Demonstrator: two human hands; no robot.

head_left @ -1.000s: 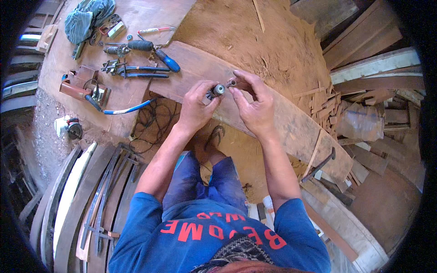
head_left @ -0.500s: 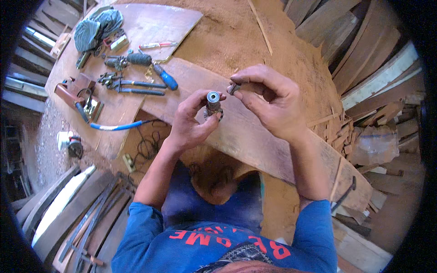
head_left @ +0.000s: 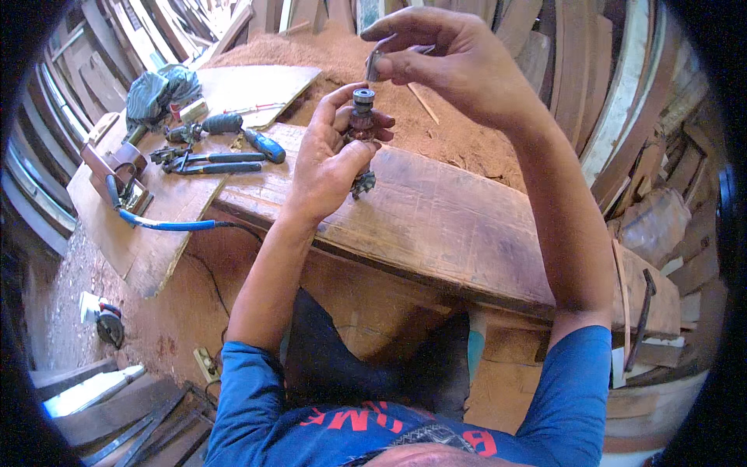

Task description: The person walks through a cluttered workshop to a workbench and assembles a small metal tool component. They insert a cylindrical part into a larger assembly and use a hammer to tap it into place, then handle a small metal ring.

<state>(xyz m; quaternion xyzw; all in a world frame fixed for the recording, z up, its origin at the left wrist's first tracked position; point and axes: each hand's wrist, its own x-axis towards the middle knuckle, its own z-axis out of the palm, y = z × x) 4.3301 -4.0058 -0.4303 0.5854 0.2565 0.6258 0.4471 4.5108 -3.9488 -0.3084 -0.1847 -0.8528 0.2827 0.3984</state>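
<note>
My left hand (head_left: pixel 331 163) is wrapped round a motor armature (head_left: pixel 362 121) held upright over the plank. A round bearing with a pale ring caps its top, and a finned fan shows below my fingers. Just above and to the right, my right hand (head_left: pixel 459 66) pinches a small grey metal piece (head_left: pixel 374 66) between thumb and fingers. That piece is apart from the armature; its exact kind is too small to tell.
A thick wooden plank (head_left: pixel 451 226) crosses in front of me. Left on boards lie pliers (head_left: pixel 214 167), a blue-handled tool (head_left: pixel 266 146), a brown tool housing (head_left: pixel 117 175) with a blue cord sleeve (head_left: pixel 171 224), and a striped cloth (head_left: pixel 159 93). Sawdust (head_left: pixel 311 66) lies beyond; stacked timber stands around.
My view has tilted up toward the far side. My right hand has risen with the metal piece, and the armature now shows more of its side than its end.
</note>
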